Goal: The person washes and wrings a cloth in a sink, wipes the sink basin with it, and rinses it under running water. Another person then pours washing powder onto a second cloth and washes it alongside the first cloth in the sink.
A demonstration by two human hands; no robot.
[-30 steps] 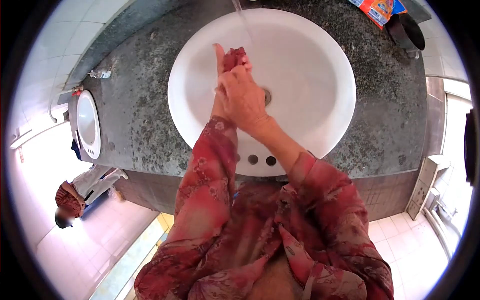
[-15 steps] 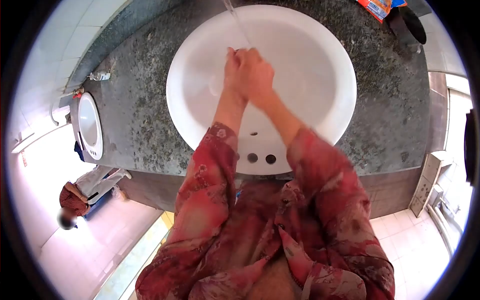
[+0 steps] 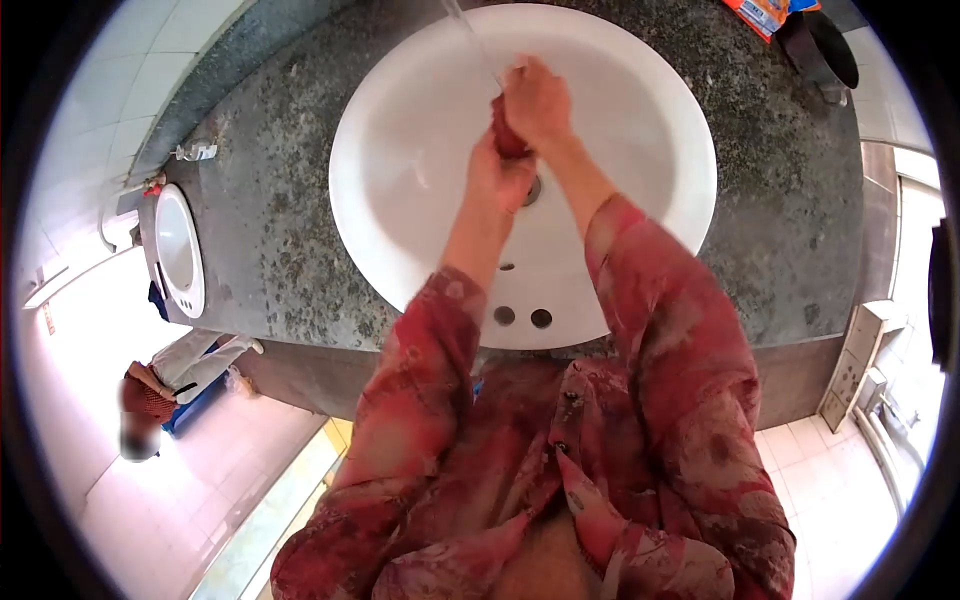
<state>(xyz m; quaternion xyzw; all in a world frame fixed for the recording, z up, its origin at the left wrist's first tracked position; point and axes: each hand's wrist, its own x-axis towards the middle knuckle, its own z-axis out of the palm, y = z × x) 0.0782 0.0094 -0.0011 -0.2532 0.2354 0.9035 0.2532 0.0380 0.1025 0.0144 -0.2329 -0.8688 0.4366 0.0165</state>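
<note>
Over the white oval sink (image 3: 390, 200), a dark red item (image 3: 508, 130), possibly cloth, is held between both hands. My left hand (image 3: 502, 172) is closed around its lower end. Above and to the right, my right hand (image 3: 538, 100) is closed on its upper part. A thin stream of water (image 3: 470, 35) falls from the top of the view and reaches the right hand's fingers. Part of the drain (image 3: 533, 190) shows below the hands. What exactly the red item is cannot be made out.
Dark speckled countertop (image 3: 290, 200) surrounds the sink. At the upper right are an orange packet (image 3: 762, 14) and a dark pot (image 3: 815, 50). On the left are a small clear bottle (image 3: 196, 152) and a second sink (image 3: 178, 250). A person (image 3: 150, 400) is at the lower left.
The hands have moved up and to the right in the sink. They were pressed together and are now further apart, with the red item showing between them. The camera view has shifted slightly.
</note>
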